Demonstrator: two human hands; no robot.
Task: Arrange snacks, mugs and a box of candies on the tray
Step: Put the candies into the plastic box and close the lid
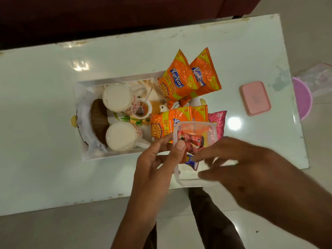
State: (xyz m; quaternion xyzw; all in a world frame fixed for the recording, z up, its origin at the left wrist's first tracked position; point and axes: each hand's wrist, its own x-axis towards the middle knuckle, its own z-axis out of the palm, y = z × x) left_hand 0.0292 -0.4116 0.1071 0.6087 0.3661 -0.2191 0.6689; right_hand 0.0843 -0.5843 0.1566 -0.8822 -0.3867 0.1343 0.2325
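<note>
A white tray (93,155) sits mid-table with two upside-down white mugs (118,99) (122,136) and a brown wicker basket (98,121) in it. Several orange Kurkure snack packs (177,81) lie on its right half, beside a pink packet (218,121). My left hand (158,159) grips the left side of a clear candy box (194,182), held above the tray's near right corner, with red-wrapped candies (190,141) inside. My right hand (251,169), blurred, reaches over the box's right side with fingers spread; whether it touches the box is unclear.
The box's pink lid (255,97) lies on the white table (45,123) to the right. A pink stool (303,97) with a plastic bag stands past the table's right edge. A dark sofa (89,15) runs behind. My legs (212,221) are below the near edge.
</note>
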